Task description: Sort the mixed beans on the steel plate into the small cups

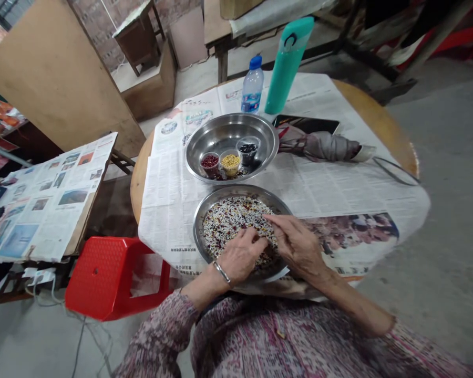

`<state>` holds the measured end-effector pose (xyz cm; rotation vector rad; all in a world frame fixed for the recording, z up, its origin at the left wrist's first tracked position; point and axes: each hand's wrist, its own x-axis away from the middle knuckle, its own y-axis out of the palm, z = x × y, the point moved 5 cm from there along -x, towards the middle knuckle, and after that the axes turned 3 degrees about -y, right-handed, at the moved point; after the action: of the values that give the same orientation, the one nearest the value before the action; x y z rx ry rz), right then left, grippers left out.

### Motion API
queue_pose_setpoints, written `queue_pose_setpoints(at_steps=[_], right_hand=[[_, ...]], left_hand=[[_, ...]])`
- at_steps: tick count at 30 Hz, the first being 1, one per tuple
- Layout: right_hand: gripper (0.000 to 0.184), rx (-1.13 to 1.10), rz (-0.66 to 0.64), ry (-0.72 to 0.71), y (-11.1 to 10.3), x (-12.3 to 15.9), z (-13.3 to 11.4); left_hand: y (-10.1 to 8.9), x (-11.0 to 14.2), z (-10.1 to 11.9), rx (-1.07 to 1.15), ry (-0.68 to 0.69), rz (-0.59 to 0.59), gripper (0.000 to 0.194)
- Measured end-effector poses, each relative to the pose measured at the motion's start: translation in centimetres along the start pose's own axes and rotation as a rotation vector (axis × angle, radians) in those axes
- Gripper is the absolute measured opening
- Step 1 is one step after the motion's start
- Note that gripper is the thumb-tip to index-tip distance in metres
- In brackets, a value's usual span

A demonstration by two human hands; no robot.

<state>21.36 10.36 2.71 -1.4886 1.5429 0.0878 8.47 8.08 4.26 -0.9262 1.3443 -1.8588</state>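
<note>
A round wooden table (398,134) stands in front of the person, with newspaper (362,189) spread over most of its top. To the left, a tan board (67,68) leans at a slant behind a second table covered in more newspaper. A red plastic stool (96,275) sits on the floor between the two tables. On the round table, a deep steel bowl (228,128) stands just beyond a shallower steel pan (197,223), which is nearest the person. A folded grey umbrella (327,146) lies right of the bowl, and a green flask (286,73) stands behind it. The left hand (240,254) is over the pan, its fingers bent down into the grains; whether it grips any cannot be told. The right hand (301,244) is at the pan's right side, index finger stretched out over the grains and the others curled under; what they hold is hidden. A blue-capped water bottle (253,86) stands beside the flask, and a dark phone (311,124) lies partly behind the umbrella. Inside the bowl are three small cups (230,163), of red, yellow and black beans. A silver bracelet (221,273) circles the left wrist. Mixed white, dark red, black and yellow grains (228,218) cover the pan's bottom.
</note>
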Motion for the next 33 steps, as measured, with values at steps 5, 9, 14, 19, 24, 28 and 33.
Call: queue_pose_setpoints(at_steps=[5,9,14,19,24,28,33], right_hand=[[0.025,0.002,0.143,0.087,-0.7,0.3,0.1],[0.017,0.004,0.075,0.014,-0.3,0.0,-0.2],[0.014,0.023,-0.004,-0.045,0.1,-0.2,-0.4],[0.011,0.068,-0.024,-0.058,-0.1,-0.5,-0.9],[0.015,0.069,-0.016,-0.079,-0.3,-0.5,-1.0],[0.011,0.025,0.039,-0.064,-0.4,-0.2,-0.7],[0.011,0.011,0.058,-0.012,-0.4,0.0,-0.4]], left_hand=[[-0.9,-4.2,-0.4,-0.166,0.181,0.119,0.030],[-1.8,-5.7,-2.8,-0.208,0.169,0.169,0.031],[-3.0,-3.3,-6.2,-0.239,-0.131,0.171,0.030],[-2.5,1.3,-5.9,-0.129,-0.252,0.119,0.025],[-0.8,2.2,-2.3,-0.026,-0.095,0.050,0.037],[-0.3,-0.3,-0.4,-0.092,0.096,0.041,0.026],[-1.5,-2.9,-3.0,-0.055,-0.039,0.168,0.023]])
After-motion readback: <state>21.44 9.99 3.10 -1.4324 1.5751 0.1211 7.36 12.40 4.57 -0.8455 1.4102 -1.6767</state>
